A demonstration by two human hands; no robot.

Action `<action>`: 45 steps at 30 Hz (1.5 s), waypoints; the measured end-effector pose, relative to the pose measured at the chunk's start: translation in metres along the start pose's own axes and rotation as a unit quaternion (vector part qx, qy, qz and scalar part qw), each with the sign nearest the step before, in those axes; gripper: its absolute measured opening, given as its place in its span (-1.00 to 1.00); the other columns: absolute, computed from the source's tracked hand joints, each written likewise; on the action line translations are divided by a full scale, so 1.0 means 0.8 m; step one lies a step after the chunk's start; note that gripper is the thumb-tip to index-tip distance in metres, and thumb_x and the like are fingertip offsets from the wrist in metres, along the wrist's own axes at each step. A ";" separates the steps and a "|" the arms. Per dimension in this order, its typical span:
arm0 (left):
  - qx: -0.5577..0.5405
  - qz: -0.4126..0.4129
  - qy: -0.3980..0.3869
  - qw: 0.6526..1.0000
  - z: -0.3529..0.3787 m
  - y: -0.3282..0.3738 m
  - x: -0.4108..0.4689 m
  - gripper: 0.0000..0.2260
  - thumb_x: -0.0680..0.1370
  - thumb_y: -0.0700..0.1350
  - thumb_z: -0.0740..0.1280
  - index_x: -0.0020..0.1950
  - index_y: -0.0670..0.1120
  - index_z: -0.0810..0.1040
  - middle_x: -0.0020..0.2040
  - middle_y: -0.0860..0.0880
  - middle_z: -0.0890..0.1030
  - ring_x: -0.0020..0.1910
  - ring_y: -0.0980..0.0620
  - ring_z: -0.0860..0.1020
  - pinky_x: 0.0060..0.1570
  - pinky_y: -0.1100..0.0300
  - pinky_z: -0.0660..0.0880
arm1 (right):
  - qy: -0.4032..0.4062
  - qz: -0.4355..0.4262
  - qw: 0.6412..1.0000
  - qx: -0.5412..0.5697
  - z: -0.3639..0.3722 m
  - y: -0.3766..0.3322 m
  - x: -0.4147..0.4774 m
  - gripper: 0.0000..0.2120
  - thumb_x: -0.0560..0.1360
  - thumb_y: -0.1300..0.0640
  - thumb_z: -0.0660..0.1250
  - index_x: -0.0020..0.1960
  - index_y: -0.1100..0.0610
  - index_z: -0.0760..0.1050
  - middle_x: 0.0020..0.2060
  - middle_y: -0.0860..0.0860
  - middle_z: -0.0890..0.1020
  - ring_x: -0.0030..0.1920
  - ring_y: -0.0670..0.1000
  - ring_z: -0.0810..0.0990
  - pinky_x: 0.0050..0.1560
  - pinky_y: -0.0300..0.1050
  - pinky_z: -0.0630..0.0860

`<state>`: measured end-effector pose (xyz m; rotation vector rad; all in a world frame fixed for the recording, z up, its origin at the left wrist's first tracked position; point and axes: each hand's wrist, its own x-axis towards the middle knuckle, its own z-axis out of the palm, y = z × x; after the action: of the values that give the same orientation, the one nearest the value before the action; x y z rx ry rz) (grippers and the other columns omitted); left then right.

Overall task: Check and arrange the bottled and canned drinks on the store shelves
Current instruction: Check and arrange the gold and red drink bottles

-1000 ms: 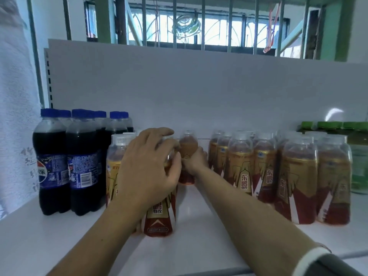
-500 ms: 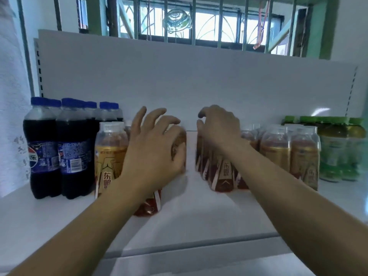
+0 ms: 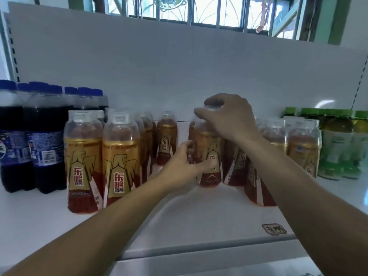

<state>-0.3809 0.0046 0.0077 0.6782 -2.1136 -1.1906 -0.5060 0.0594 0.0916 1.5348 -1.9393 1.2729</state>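
Back panel [image 3: 179, 66]: white, upright behind the shelf, barred window [image 3: 199, 10] above it.

Shelf [image 3: 189, 216]: white, flat, carries all the drinks.

Cola bottles [image 3: 45, 140]: far left, blue caps, dark liquid, packed together, upright.

Left gold bottles [image 3: 119, 162]: just right of the cola, rows running front to back, two at the front with labels facing out.

Right gold bottles [image 3: 302, 148]: right of centre, partly hidden by the right forearm, upright.

Green bottles [image 3: 336, 144]: far right, green caps, beside the right gold bottles.

Lone bottle [image 3: 166, 140]: same gold label, stands alone at the back in the gap between the two gold groups.

Held bottle [image 3: 209, 148]: upright on the shelf at the left edge of the right gold bottles, base on the shelf as far as can be seen.

Right hand [image 3: 229, 118]: over the held bottle's top, fingers curled down round the cap.

Left hand [image 3: 183, 166]: at the bottle's lower body, thumb behind and fingers across the label, gripping it.

Sticker [image 3: 274, 229]: small, near the shelf's front edge; print blurred.
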 end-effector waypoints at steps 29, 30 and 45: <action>-0.397 -0.039 -0.032 0.916 0.022 -0.013 -0.008 -0.38 0.46 0.33 0.17 0.07 -0.16 0.70 -0.09 -0.23 0.68 -0.24 -0.17 0.68 -0.25 -0.02 0.66 | -0.189 0.125 0.659 0.717 0.032 0.043 -0.015 -0.79 0.45 0.03 0.47 -0.07 0.18 0.69 -0.09 0.14 0.68 -0.10 0.08 0.68 -0.07 0.00 0.65; -0.390 -0.040 -0.043 0.919 0.022 -0.014 -0.008 -0.37 0.48 0.34 0.15 0.06 -0.15 0.71 -0.08 -0.22 0.69 -0.22 -0.17 0.69 -0.20 -0.04 0.66 | -0.186 0.126 0.661 0.716 0.031 0.042 -0.017 -0.81 0.47 0.04 0.45 -0.08 0.17 0.70 -0.09 0.13 0.69 -0.10 0.08 0.69 -0.08 0.00 0.65; -0.350 -0.032 -0.008 0.936 0.021 -0.017 -0.009 -0.45 0.52 0.30 0.15 0.28 -0.02 0.62 0.13 -0.12 0.69 0.08 -0.12 0.68 0.09 -0.07 0.60 | -0.167 0.140 0.688 0.692 0.037 0.042 -0.016 -0.68 0.47 0.02 0.46 0.07 0.25 0.61 -0.12 0.15 0.66 -0.22 0.06 0.65 -0.15 -0.02 0.64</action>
<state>-0.3860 0.0126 -0.0131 0.3993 -1.5115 -1.8406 -0.5247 0.0428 0.0527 2.1276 -1.1922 3.2091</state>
